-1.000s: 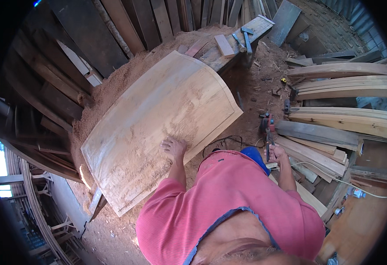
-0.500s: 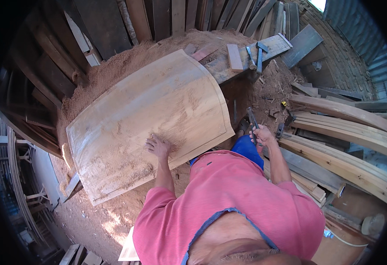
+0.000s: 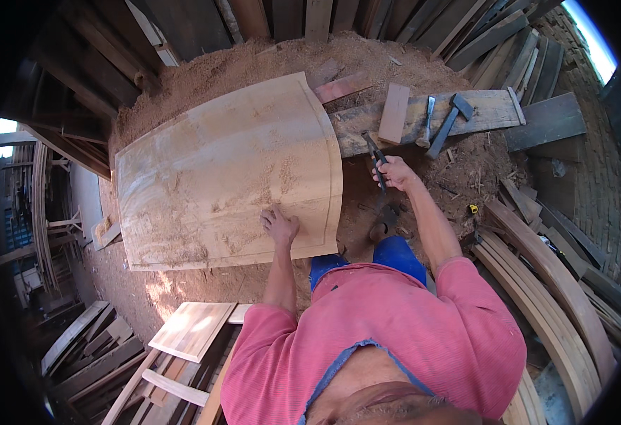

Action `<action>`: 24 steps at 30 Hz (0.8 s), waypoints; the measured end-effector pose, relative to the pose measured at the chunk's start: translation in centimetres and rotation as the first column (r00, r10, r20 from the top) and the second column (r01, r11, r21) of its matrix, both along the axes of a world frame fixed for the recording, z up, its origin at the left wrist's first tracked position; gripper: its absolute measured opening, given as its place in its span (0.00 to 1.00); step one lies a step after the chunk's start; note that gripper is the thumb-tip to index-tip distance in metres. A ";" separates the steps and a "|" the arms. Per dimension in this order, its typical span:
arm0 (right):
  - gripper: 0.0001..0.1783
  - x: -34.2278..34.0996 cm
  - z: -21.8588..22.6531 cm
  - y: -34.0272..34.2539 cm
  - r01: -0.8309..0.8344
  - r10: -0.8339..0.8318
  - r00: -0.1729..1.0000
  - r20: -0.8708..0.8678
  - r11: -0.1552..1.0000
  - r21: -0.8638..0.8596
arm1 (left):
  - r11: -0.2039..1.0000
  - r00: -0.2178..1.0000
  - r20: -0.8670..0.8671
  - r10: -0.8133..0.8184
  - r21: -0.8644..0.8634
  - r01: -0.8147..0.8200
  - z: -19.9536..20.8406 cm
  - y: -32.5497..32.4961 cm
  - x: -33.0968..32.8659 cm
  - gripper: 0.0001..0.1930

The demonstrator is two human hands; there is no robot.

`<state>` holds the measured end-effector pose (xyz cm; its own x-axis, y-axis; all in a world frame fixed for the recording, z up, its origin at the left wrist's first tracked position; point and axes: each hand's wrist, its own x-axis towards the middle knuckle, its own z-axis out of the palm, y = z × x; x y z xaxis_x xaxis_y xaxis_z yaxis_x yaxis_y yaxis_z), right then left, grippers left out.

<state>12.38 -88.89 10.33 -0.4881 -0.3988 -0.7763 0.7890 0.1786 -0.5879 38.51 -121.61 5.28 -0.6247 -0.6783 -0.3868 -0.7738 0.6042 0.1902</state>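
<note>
A broad pale wooden panel, strewn with shavings and sawdust, lies in front of me with a line drawn along its border. My left hand rests on it near its lower right part, fingers spread and nothing held. Just beyond the panel's right edge, my right hand is closed around dark pliers, whose jaws point up toward the workbench plank. Part of the pliers' handles is hidden by my fingers.
On the plank lie a flat wood block, a chisel and a hammer. A yellow tape measure sits to the right, near stacked long boards. Upright planks line the back above heaped sawdust.
My right hand has carried the pliers forward, from beside my leg to the near edge of the plank. My left hand stays on the panel, now nearer its right edge. The view has turned.
</note>
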 end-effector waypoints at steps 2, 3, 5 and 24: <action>0.05 -3.3 -0.6 1.4 0.007 -0.009 1.000 0.029 0.998 0.055 | 1.000 1.000 -0.003 0.005 0.012 -0.005 -0.3 2.1 -0.7 0.44; 0.04 -4.5 -0.8 2.0 0.019 -0.023 0.999 0.040 0.996 0.090 | 1.000 1.000 0.005 0.016 0.026 -0.016 -0.4 2.6 -1.1 0.45; 0.06 -5.8 -1.3 3.1 0.004 -0.008 0.999 0.038 0.993 0.116 | 0.999 0.999 0.020 0.033 0.030 -0.033 -0.7 3.5 -1.5 0.45; 0.10 -14.0 0.1 1.8 -0.352 0.351 0.936 0.033 0.922 0.161 | 0.827 0.846 -0.442 0.297 0.563 0.004 2.0 12.5 -14.9 0.32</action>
